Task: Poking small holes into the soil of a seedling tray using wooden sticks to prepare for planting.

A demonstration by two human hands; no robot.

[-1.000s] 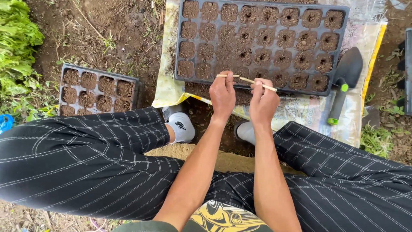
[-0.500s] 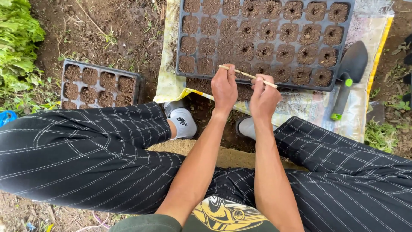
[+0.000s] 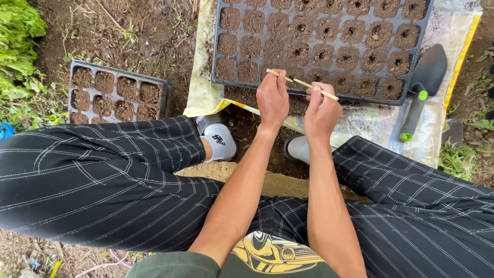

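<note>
1. The left hand [image 3: 272, 100] and the right hand [image 3: 321, 112] are holding one thin wooden stick [image 3: 302, 84] between them, with the fingers of both hands closed around it.
2. The stick is lying almost flat, tilting down a little to the right, just over the near edge of the big black seed tray [image 3: 218, 72].
3. The big tray is sitting on a plastic sheet [image 3: 203, 95], and its little cups are full of dirt. Many cups on the right side are showing a small hole in the middle.
4. The hands are covering a few of the near cups, so I cannot tell if those have holes.
5. A small black shovel [image 3: 424, 77] with a green-tipped handle is lying on the sheet, just beside the big tray's right side.
6. A smaller tray [image 3: 116, 95] of dirt is sitting on the ground to the left, well apart from the hands.
7. Leafy green plants [image 3: 18, 46] are growing at the far left.
8. The person's legs in black checked pants [image 3: 103, 175] are spreading wide below the hands.
</note>
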